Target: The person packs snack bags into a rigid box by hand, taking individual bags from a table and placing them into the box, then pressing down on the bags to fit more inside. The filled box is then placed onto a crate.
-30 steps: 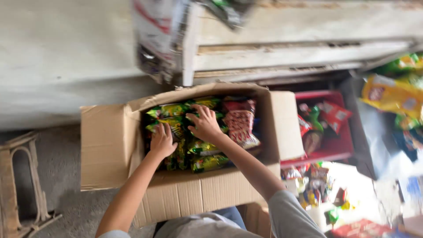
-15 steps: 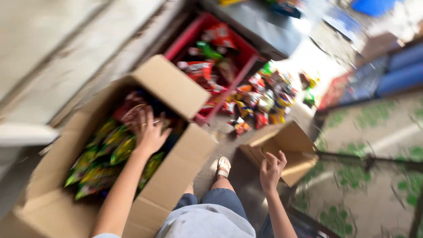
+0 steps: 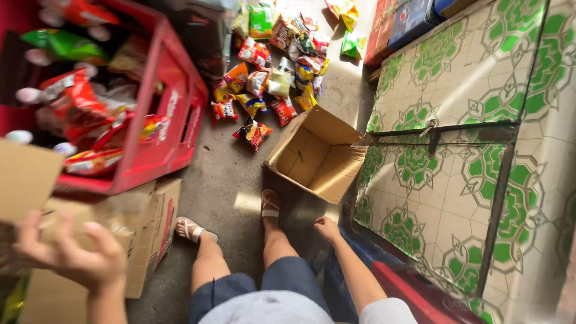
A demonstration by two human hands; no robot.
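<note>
Left hand (image 3: 72,255) lower left, fingers spread wide, empty, over cardboard box (image 3: 141,231). Right hand (image 3: 328,229) bottom centre, fingers loosely curled, holding nothing, near empty open carton (image 3: 315,156)

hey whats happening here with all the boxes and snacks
A person sits among snack stock on a concrete floor. Their left hand is open, fingers spread, by a cardboard box at the left. Their right hand hangs low, holding nothing, nearest an empty open carton lying on its side. A red crate holds packets, and more snack packets lie scattered on the floor beyond.
</note>
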